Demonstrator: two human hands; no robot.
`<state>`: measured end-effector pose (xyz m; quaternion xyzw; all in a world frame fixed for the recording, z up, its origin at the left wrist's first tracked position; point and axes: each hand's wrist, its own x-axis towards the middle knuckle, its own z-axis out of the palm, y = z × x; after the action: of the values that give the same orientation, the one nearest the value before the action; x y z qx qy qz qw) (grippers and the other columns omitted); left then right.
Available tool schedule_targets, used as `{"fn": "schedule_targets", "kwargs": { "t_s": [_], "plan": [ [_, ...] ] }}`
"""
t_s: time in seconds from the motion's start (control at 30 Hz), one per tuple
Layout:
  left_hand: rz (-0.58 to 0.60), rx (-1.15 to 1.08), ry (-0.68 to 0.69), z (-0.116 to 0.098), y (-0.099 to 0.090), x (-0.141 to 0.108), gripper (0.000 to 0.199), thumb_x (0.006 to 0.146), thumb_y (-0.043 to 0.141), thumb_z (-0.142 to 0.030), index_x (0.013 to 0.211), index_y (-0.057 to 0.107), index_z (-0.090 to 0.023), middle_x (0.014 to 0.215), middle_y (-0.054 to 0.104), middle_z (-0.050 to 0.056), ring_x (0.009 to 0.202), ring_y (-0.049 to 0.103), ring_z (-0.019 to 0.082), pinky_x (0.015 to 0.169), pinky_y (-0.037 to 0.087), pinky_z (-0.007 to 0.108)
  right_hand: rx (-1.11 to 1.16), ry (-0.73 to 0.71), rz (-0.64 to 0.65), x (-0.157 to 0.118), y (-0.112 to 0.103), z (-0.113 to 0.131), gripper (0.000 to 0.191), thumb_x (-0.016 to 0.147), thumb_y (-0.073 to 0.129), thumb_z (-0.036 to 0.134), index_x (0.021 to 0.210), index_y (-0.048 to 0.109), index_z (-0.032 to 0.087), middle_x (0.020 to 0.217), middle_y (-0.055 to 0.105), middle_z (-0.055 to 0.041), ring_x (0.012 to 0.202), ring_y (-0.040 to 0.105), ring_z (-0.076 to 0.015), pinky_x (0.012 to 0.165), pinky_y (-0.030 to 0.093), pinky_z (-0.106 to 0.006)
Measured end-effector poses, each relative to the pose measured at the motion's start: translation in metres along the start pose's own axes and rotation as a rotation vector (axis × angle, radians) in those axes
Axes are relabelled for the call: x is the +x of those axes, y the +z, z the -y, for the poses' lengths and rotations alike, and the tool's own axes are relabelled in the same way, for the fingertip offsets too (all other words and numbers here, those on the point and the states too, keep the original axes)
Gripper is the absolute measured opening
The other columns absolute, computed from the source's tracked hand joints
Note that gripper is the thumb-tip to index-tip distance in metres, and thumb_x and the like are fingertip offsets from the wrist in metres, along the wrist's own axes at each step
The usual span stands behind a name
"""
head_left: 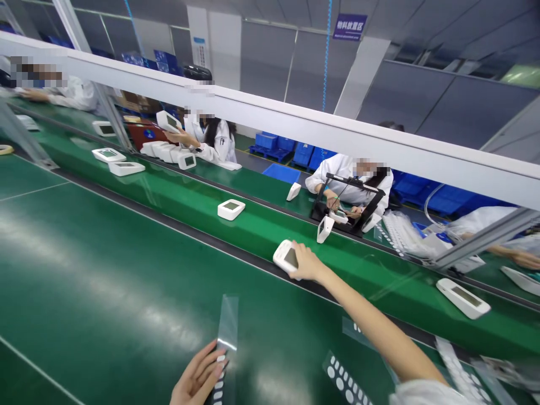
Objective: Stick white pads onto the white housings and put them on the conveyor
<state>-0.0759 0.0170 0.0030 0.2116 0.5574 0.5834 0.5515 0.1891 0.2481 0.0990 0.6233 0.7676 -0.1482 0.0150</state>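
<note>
- A white rail (270,112) cuts slantwise across the upper view, hiding parts of the people behind it.
- A green belt (185,197) runs beyond the near counter (139,270); on it lie a white device with a grey screen (231,209) left of the right hand (306,261), and another device (463,298) well to the right.
- Just beyond the right hand, an upright device (325,229) stands near the belt's far edge.
- Farther back, a black frame (374,209) stands before a co-worker in white (324,173).
- Beneath and beside the right forearm (371,318) lie strips of white stickers (343,379); the forearm crosses above the belt's near edge, covering part of it.
- Right arm stretched forward and leftward; the hand is partly closed, thumb on the near side, around the right end of the held device (282,256), which is tilted at the belt's near edge. Whether it touches the belt I cannot tell.
- Left hand (198,374) low at the counter's near side, fingers bent, pinching a clear strip with white stickers (228,320) that points away.
</note>
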Motion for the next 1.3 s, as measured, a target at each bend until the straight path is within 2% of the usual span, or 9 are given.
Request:
{"fn": "schedule_targets", "kwargs": {
  "t_s": [0.07,0.13,0.2,0.27,0.37,0.47,0.63,0.83,1.3],
  "plan": [
    [0.036,0.011,-0.020,0.000,0.004,-0.005,0.064,0.057,0.085,-0.049,0.109,0.066,-0.017,0.100,0.075,0.010,0.094,0.069,0.028,0.081,0.056,0.029,0.026,-0.241,0.037,-0.042,0.012,0.007,0.120,0.047,0.084,0.020,0.150,0.022,0.014,0.143,0.039,-0.0156,0.133,0.035,-0.0309,0.115,0.014,-0.044],
    [0.119,0.018,-0.083,-0.002,0.011,-0.010,0.064,0.058,0.085,-0.047,0.111,0.065,-0.017,0.100,0.075,0.010,0.098,0.068,0.028,0.085,0.054,0.029,0.099,-0.528,0.047,-0.080,0.027,0.011,0.106,0.050,0.079,0.004,0.145,0.035,0.018,0.139,0.047,-0.0121,0.135,0.034,-0.0280,0.117,0.006,-0.044],
    [0.225,0.035,-0.158,-0.004,0.021,-0.015,0.062,0.057,0.086,-0.046,0.108,0.068,-0.017,0.101,0.075,0.012,0.103,0.066,0.030,0.089,0.052,0.031,0.183,-0.756,0.052,-0.109,0.040,0.009,0.077,0.068,0.067,-0.004,0.137,0.048,0.025,0.135,0.053,-0.0066,0.135,0.036,-0.0228,0.117,0.013,-0.043],
    [0.301,0.058,-0.202,-0.004,0.032,-0.022,0.055,0.055,0.086,-0.047,0.099,0.073,-0.016,0.101,0.075,0.014,0.107,0.064,0.033,0.093,0.050,0.035,0.222,-0.817,0.066,-0.129,0.045,0.003,0.061,0.082,0.052,-0.006,0.128,0.055,0.034,0.138,0.051,0.0008,0.135,0.036,-0.0179,0.116,0.020,-0.041],
    [0.328,0.032,-0.192,-0.001,0.047,-0.034,0.044,0.056,0.085,-0.048,0.085,0.076,-0.016,0.100,0.075,0.015,0.109,0.063,0.036,0.100,0.045,0.041,0.224,-0.661,-0.045,-0.154,0.042,0.000,0.064,0.083,0.049,-0.008,0.128,0.053,0.037,0.145,0.042,0.0036,0.136,0.035,-0.0193,0.115,0.021,-0.046],
    [0.345,-0.042,-0.197,0.004,0.060,-0.046,0.037,0.061,0.084,-0.044,0.083,0.076,-0.016,0.103,0.074,0.013,0.113,0.060,0.034,0.104,0.041,0.043,0.318,-0.470,-0.271,-0.186,0.048,0.014,0.058,0.083,0.051,-0.002,0.132,0.052,0.030,0.142,0.045,-0.0050,0.131,0.041,-0.0245,0.111,0.029,-0.047],
    [0.355,-0.227,-0.250,0.011,0.077,-0.065,0.035,0.060,0.086,-0.038,0.087,0.076,-0.017,0.098,0.075,0.010,0.105,0.065,0.029,0.098,0.048,0.035,0.779,-0.183,-0.534,-0.229,0.098,0.063,0.011,0.090,0.058,0.025,0.094,0.068,0.023,0.105,0.062,-0.0089,0.100,0.061,-0.0227,0.087,0.050,-0.033],
    [0.373,-0.265,-0.297,0.009,0.083,-0.079,0.033,0.058,0.087,-0.037,0.082,0.077,-0.016,0.089,0.076,0.010,0.096,0.068,0.029,0.087,0.054,0.033,0.980,-0.005,-0.772,-0.234,0.131,0.088,0.014,0.087,0.062,0.028,0.078,0.071,0.024,0.094,0.063,-0.0085,0.090,0.063,-0.0235,0.081,0.052,-0.036],
    [0.319,-0.296,-0.361,0.031,0.068,-0.080,0.037,0.054,0.090,-0.037,0.083,0.079,-0.017,0.092,0.076,0.011,0.101,0.067,0.033,0.091,0.053,0.038,1.068,0.077,-0.581,-0.236,0.159,0.100,0.017,0.091,0.051,0.027,0.081,0.063,0.023,0.103,0.055,-0.0074,0.100,0.056,-0.0211,0.088,0.046,-0.032]
  ]
}}
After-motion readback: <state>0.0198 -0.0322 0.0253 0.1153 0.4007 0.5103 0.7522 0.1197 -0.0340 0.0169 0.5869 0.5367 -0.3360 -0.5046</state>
